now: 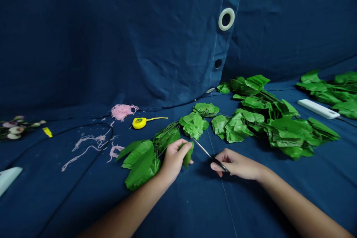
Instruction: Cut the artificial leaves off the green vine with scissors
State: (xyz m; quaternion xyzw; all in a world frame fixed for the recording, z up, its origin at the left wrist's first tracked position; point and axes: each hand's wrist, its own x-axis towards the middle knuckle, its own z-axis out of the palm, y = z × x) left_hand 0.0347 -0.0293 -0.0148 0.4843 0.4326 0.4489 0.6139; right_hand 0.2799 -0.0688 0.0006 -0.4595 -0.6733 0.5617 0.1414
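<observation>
Scissors with dark handles (pixel 204 150) are gripped in my right hand (pixel 237 163), their metal blades pointing up and left toward my left hand. My left hand (pixel 177 158) pinches part of an artificial leaf garland, with a green leaf (pixel 188 155) hanging at its fingertips. The blade tips sit close to those fingers; whether they touch the garland I cannot tell. More of the garland's leaves (pixel 142 160) lie left of my left hand, and a leaf cluster (pixel 193 124) rests just beyond it.
A large pile of green leaves (pixel 290 130) spreads to the right, beside a white power strip (pixel 318 108). Left of centre lie a yellow tape measure (pixel 139 122), a pink yarn bundle (pixel 122 112) and loose pink strands (pixel 92 143). A black cable (pixel 80 182) crosses the blue cloth. Artificial flowers (pixel 16 128) lie far left.
</observation>
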